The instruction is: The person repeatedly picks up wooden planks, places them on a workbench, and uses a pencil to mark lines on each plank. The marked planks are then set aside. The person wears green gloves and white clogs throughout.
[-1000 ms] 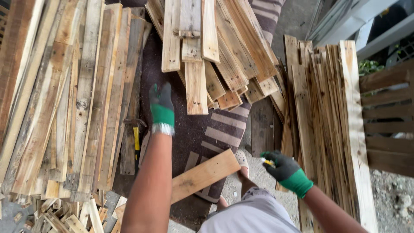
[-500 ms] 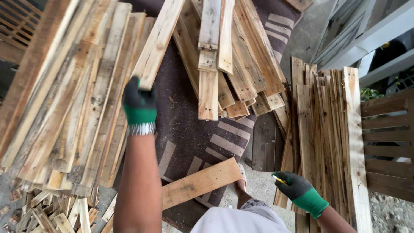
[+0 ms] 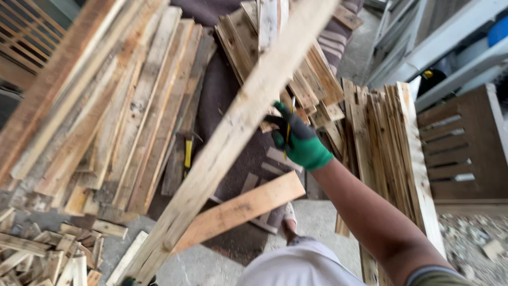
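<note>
Swinging across the frame's centre, the long pale wooden plank [image 3: 233, 132] could slip — the right green-gloved hand [image 3: 299, 140] grips only a yellow pencil [image 3: 289, 127]; left grip out of view.

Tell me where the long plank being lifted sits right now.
In the head view the long plank runs diagonally from bottom left to the top centre, above the dark mat, with the green-gloved right hand against its right edge and the leaning board stack to its left.
</note>
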A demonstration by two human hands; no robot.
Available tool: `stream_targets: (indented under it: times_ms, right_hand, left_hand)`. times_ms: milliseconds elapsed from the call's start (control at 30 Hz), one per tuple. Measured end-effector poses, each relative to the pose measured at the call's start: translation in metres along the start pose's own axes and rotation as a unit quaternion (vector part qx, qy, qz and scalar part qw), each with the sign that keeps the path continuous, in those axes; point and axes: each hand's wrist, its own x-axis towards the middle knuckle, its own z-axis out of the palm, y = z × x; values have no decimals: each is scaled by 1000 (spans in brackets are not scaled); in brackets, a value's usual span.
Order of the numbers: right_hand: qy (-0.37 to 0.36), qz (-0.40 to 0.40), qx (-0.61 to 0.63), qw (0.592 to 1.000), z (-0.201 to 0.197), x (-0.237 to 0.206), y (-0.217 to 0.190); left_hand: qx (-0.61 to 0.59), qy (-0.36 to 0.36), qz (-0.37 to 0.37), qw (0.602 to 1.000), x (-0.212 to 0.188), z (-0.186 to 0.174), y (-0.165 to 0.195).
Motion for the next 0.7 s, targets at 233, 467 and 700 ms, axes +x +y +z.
stream_targets:
  times_ms: [233, 467, 700]
  right_hand:
    - [210, 91, -151, 962, -14, -76, 94]
    - [277, 158, -136, 938, -49, -163, 144]
    - [355, 163, -150, 908, -104, -197, 176]
  left_hand:
    - [-6, 64, -27, 998, -47, -100, -29]
    - [42, 81, -92, 992, -53, -108, -44]
    - [161, 155, -120, 967, -52, -88, -53]
